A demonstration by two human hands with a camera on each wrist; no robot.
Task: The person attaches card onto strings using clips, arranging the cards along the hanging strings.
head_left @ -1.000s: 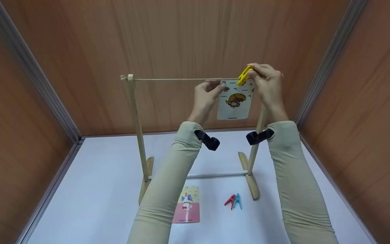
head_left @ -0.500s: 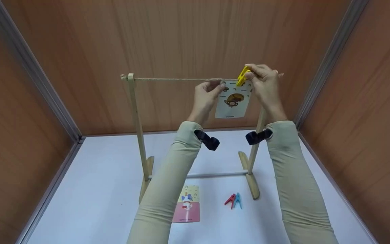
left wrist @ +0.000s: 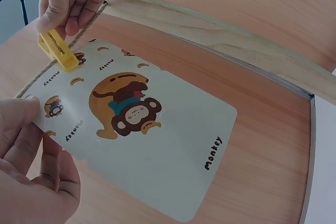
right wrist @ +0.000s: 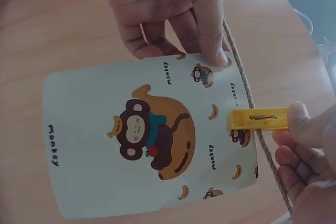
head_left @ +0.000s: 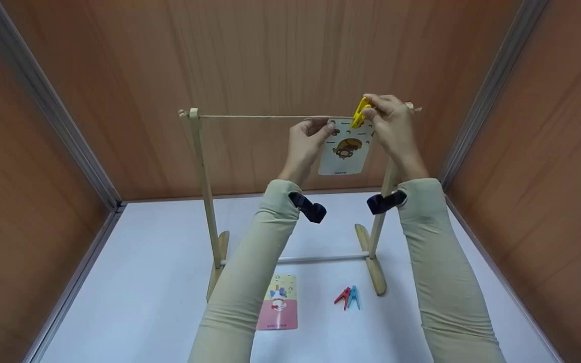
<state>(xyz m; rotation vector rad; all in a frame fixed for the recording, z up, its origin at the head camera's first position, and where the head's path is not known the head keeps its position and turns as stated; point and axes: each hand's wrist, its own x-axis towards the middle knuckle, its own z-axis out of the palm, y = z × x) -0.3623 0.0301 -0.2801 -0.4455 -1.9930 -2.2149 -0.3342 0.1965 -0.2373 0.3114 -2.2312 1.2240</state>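
Observation:
A white card printed with a monkey on a banana hangs at the twine strung across a wooden stand. My left hand pinches the card's upper left corner between thumb and fingers, right beside the twine. In my right hand is a yellow clothespin, its tail end pinched between thumb and finger. The clothespin's jaws lie over the card's top edge and across the twine, near the middle of that edge, as the right wrist view shows.
On the white table lie a pink and yellow card, partly under the left sleeve, and a red clothespin beside a blue clothespin. The stand's wooden posts rise on both sides. Wood-grain panels enclose the back and sides.
The right hand and yellow clothespin have shifted slightly left along the twine. The monkey card's lower end has swung a little left. The left hand keeps its grip.

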